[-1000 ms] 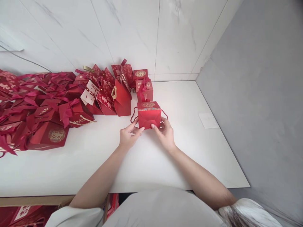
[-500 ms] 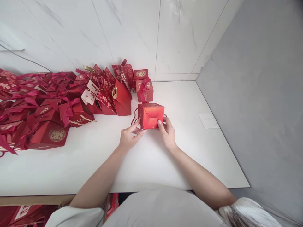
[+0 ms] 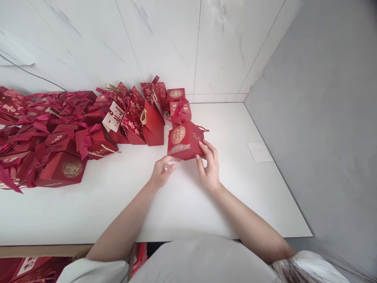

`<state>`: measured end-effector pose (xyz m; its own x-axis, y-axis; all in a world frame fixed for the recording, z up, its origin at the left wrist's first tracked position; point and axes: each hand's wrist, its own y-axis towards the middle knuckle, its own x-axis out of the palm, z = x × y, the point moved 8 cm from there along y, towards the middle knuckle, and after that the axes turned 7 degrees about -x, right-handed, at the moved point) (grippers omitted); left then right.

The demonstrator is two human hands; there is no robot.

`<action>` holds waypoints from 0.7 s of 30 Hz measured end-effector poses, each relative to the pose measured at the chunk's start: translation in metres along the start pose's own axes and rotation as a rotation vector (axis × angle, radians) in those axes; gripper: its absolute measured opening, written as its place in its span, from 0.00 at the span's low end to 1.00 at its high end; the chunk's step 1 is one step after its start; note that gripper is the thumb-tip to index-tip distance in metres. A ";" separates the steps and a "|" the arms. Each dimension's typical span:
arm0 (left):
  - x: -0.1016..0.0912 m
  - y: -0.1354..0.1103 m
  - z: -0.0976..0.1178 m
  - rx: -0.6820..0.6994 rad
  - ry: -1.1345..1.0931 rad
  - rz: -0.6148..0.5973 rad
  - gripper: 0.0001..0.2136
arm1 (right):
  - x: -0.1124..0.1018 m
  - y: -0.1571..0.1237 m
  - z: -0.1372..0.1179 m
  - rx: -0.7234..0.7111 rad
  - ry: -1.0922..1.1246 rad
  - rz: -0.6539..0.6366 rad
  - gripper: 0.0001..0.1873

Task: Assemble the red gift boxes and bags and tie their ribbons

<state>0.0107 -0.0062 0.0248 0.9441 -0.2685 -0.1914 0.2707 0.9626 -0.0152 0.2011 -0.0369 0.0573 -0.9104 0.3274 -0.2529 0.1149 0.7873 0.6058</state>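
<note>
A red gift box [image 3: 188, 139] with a round gold emblem and a dark red cord is tilted above the white table [image 3: 235, 165]. My right hand [image 3: 209, 163] grips its right side, fingers on the side face and thumb at the lower edge. At the bottom left corner, my left hand [image 3: 162, 169] supports the box, its fingertips partly under it and its thumb away from the surface. Just behind stands a smaller red box [image 3: 184, 112] with a ribbon bow.
Many red gift boxes [image 3: 59, 167] with ribbons crowd the table's left side. Pointed red boxes [image 3: 154, 127] stand beside them near the tiled wall [image 3: 165, 43]. A white paper square [image 3: 260, 152] lies at the right edge. Below the table's front is a carton [image 3: 44, 250] containing red packaging.
The gift box has turned in my hands, from its plain flap side to the face with the gold emblem. My left thumb has come off it, and my right fingers have shifted along its side.
</note>
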 end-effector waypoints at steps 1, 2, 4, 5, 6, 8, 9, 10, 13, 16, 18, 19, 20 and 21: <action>0.001 0.002 -0.002 -0.015 -0.098 -0.021 0.31 | 0.000 0.000 -0.006 -0.080 -0.039 -0.008 0.24; 0.002 0.004 -0.004 -0.032 -0.187 -0.036 0.33 | 0.001 -0.001 -0.010 -0.149 -0.063 -0.019 0.24; 0.005 0.007 -0.007 -0.052 -0.320 -0.068 0.36 | 0.003 -0.003 -0.015 -0.247 -0.074 -0.048 0.25; 0.007 0.008 -0.006 -0.056 -0.360 -0.089 0.36 | 0.004 -0.004 -0.016 -0.272 -0.073 -0.064 0.25; 0.008 0.009 -0.006 -0.061 -0.384 -0.108 0.37 | 0.006 -0.005 -0.015 -0.286 -0.078 -0.080 0.25; 0.008 0.009 -0.007 -0.084 -0.391 -0.127 0.40 | 0.009 -0.006 -0.015 -0.291 -0.101 -0.125 0.25; 0.007 0.010 -0.008 -0.102 -0.380 -0.126 0.42 | 0.011 -0.006 -0.014 -0.287 -0.111 -0.154 0.24; 0.005 0.010 -0.010 -0.120 -0.367 -0.119 0.44 | 0.013 -0.006 -0.014 -0.286 -0.113 -0.183 0.23; -0.001 0.010 -0.013 -0.158 -0.353 -0.086 0.43 | 0.018 -0.006 -0.018 -0.315 -0.085 -0.260 0.23; -0.001 0.010 -0.018 -0.219 -0.339 -0.095 0.37 | 0.019 -0.008 -0.024 -0.375 -0.041 -0.270 0.24; -0.001 0.010 -0.020 -0.244 -0.354 -0.077 0.33 | 0.018 -0.008 -0.027 -0.387 -0.027 -0.240 0.23; -0.002 0.010 -0.020 -0.242 -0.369 -0.056 0.31 | 0.016 -0.008 -0.027 -0.368 -0.027 -0.211 0.21; -0.002 0.011 -0.019 -0.234 -0.386 -0.034 0.30 | 0.013 -0.007 -0.027 -0.333 -0.030 -0.167 0.20; -0.003 0.011 -0.018 -0.224 -0.400 -0.014 0.29 | 0.008 -0.006 -0.025 -0.283 -0.034 -0.109 0.19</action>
<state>0.0074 0.0062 0.0075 0.9511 -0.2324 0.2035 0.2780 0.9312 -0.2358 0.1829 -0.0517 0.0706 -0.8971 0.2699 -0.3497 -0.1022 0.6434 0.7587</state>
